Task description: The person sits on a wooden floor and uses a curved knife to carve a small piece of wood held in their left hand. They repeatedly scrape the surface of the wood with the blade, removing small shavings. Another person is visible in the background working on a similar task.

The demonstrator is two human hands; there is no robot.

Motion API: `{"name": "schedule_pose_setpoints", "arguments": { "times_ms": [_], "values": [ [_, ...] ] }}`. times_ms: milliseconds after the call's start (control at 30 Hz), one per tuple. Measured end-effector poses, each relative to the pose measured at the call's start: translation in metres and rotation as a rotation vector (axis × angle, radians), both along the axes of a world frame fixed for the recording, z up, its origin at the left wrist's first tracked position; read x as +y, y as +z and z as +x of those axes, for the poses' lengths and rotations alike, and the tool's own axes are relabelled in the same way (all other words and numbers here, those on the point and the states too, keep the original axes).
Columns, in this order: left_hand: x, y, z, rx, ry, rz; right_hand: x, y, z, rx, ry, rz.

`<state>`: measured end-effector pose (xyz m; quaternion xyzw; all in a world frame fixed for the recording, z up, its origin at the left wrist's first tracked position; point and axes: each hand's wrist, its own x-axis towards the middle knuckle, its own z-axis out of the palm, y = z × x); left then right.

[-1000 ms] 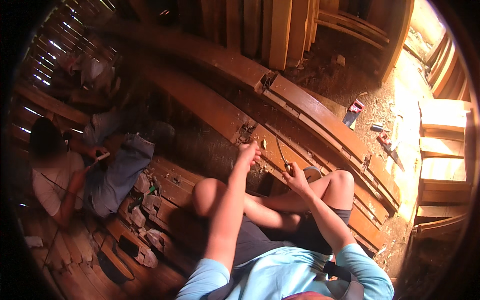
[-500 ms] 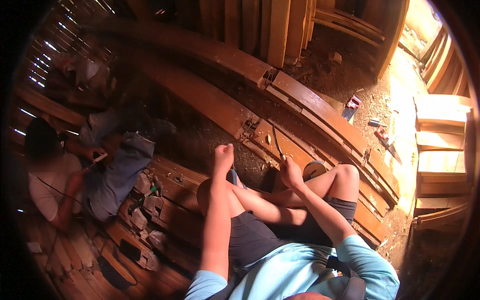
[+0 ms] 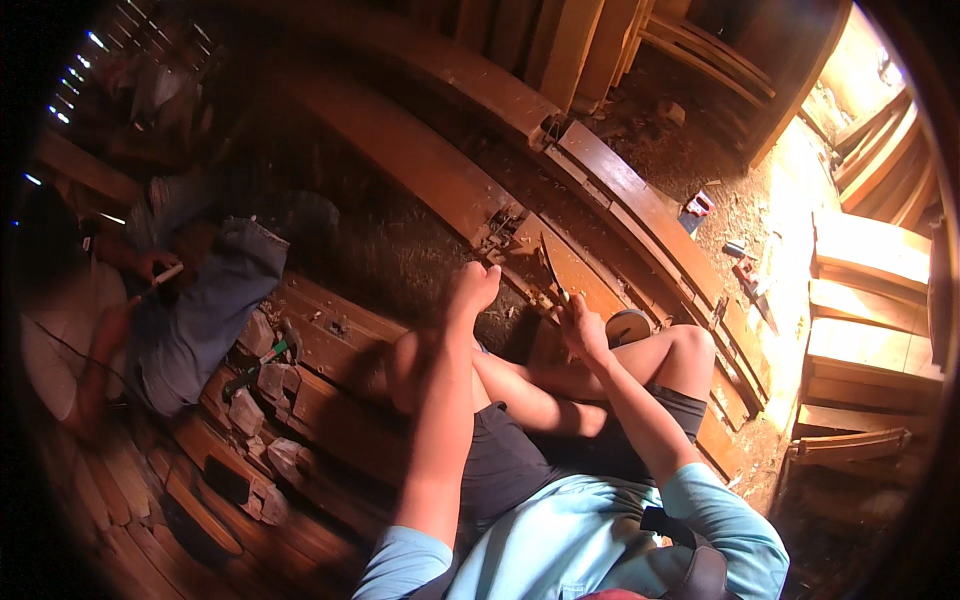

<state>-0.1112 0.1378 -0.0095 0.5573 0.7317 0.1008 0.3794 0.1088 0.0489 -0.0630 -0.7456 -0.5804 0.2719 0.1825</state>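
Observation:
My right hand point(image 3: 582, 328) is closed around the pale handle end of a narrow, dark-bladed tool point(image 3: 548, 268). Its blade slants up and away over a reddish-brown timber point(image 3: 578, 276); the frames do not show whether it is a chisel or a knife. To its left, my left hand point(image 3: 472, 290) is curled into a fist above my crossed legs. What that fist holds, if anything, is hidden. Beyond it, the timber has a cut notch point(image 3: 500, 228) with pale wood chips around it.
Long curved timbers point(image 3: 620, 178) run diagonally ahead. Red-handled saws point(image 3: 696, 208) lie on the chip-strewn ground at right, near stacked boards point(image 3: 865, 300). At left, a seated person point(image 3: 75, 320) holds a pale-handled tool point(image 3: 165, 277). A green-handled hammer point(image 3: 272, 352) rests by wooden blocks point(image 3: 278, 380).
My left hand has moved right and away from me, nearer the blade. My right hand keeps its grip, and the blade leans a little more to the left. The whole view has shifted slightly.

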Motion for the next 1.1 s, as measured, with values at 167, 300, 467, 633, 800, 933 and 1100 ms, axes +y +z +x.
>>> {"name": "schedule_pose_setpoints", "arguments": {
  "times_ms": [167,300,467,633,800,933,1100],
  "values": [
    [0.002,0.0,0.002,-0.032,-0.004,-0.016,-0.006,0.006,0.004,0.034,-0.001,0.081],
    [0.003,-0.008,0.001,-0.034,-0.012,0.012,-0.007,-0.002,0.006,0.001,0.054,0.057],
    [0.001,-0.009,-0.002,-0.031,-0.01,-0.001,-0.006,0.017,-0.001,0.101,0.016,-0.073],
    [-0.003,-0.007,-0.001,-0.015,-0.012,0.044,0.0,0.023,0.0,0.018,0.062,0.117],
    [-0.005,-0.007,-0.001,-0.04,-0.004,0.047,0.014,0.105,-0.023,0.384,0.062,0.766],
    [0.002,-0.006,0.003,-0.06,-0.032,-0.027,0.013,0.035,-0.016,0.041,-0.009,0.232],
    [-0.005,-0.009,0.0,0.0,-0.015,-0.002,-0.003,-0.008,-0.001,-0.02,0.05,-0.105]
  ]
}}
